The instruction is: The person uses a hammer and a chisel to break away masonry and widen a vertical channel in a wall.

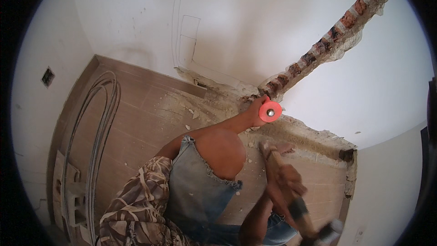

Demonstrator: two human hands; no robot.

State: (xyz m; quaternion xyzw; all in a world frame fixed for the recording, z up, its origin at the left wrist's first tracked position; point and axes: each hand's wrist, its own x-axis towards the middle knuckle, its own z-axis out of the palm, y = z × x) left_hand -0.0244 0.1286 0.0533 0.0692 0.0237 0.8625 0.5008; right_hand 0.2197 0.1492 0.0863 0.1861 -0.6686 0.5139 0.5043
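My left hand (256, 112) is closed around a chisel (270, 112), seen end-on, with a round red hand guard and a bare metal striking end. Its tip is hidden behind the guard and hand, near where the wall's chased groove (322, 48) meets the floor. Lower right, my right hand (291, 180) grips a hammer (298, 209) by its wooden handle, which has a dark band. The hammer's metal head, blurred by motion, hangs toward the bottom edge, well apart from the chisel.
The groove exposes red brick and climbs to the upper right. Another broken channel (314, 132) follows the wall's base. Plaster rubble (195, 114) litters the tiled floor (141, 91). Looped grey cable (95, 127) and a hollow block (75, 200) are at left. Pencil lines mark the wall.
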